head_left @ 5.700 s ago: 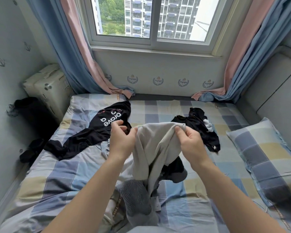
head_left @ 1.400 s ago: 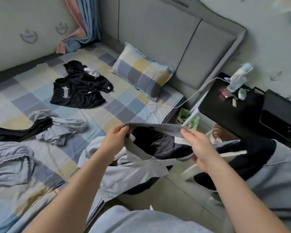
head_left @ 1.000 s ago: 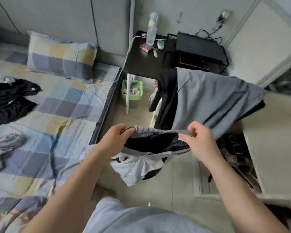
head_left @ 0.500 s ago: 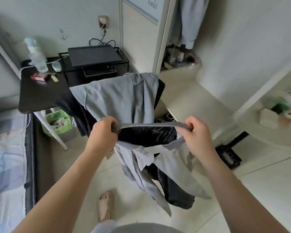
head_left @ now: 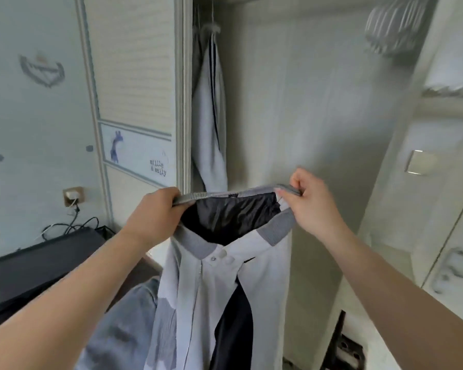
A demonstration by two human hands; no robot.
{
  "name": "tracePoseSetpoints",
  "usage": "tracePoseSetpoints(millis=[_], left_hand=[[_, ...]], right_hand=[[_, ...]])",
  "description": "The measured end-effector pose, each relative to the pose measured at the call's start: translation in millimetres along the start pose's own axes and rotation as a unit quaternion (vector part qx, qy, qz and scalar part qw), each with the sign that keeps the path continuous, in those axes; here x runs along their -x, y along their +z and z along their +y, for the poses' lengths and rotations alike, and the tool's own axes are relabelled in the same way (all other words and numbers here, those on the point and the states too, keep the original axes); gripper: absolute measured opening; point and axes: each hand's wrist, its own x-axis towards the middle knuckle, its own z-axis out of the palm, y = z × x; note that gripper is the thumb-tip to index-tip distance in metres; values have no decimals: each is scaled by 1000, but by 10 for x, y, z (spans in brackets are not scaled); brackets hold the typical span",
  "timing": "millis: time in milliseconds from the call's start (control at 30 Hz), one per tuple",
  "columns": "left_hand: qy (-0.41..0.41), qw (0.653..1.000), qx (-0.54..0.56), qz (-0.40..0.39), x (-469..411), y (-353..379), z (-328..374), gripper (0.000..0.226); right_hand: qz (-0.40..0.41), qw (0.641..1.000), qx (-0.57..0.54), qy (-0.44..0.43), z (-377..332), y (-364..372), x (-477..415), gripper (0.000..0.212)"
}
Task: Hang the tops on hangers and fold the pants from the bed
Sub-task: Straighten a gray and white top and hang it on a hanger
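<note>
Both hands grip the ribbed collar of the grey jacket (head_left: 219,284): left hand (head_left: 155,217) at one end, right hand (head_left: 309,204) at the other. It hangs open before the wardrobe (head_left: 292,102), where a pale garment (head_left: 209,124) hangs.

— What's on the left?
— A pale wall (head_left: 24,116) with a crest print, and a socket (head_left: 74,196) with cables (head_left: 72,228) running down to a black stand (head_left: 38,265).
— And straight ahead?
— A slatted wardrobe door (head_left: 134,76) with a giraffe picture (head_left: 116,145). Beside it the wardrobe is open, showing its pale back panel (head_left: 318,102). A switch (head_left: 421,162) is on the right.
</note>
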Motion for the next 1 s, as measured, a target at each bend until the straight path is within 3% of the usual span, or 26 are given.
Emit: tracePoseSetpoints(millis=[133, 333, 567, 700, 833, 933, 1000], left_hand=[[36, 998, 49, -23, -672, -390, 205, 49], [81, 989, 126, -1, -1621, -922, 664, 47], [140, 980, 126, 64, -2675, -1172, 1286, 48], [158, 978, 102, 92, -3243, -1138, 1615, 48], [183, 971, 105, 113, -3759, -1106, 2001, 47], [206, 967, 80, 123, -4053, -1078, 2320, 45], [226, 966, 37, 118, -4207, -986, 2510, 44]], right_hand=[[30, 999, 22, -32, -326, -86, -703, 23], [77, 987, 117, -76, -884, -311, -1739, 15], [114, 956, 257, -85, -1133, -662, -2897, 30], [118, 928, 351, -43, -1102, -826, -3489, 36], [119, 899, 421, 12, -1039, -964, -3988, 16], [175, 875, 452, 15, -1008, -1119, -4270, 18], [229, 840, 492, -7, -982, -1262, -4358, 22]])
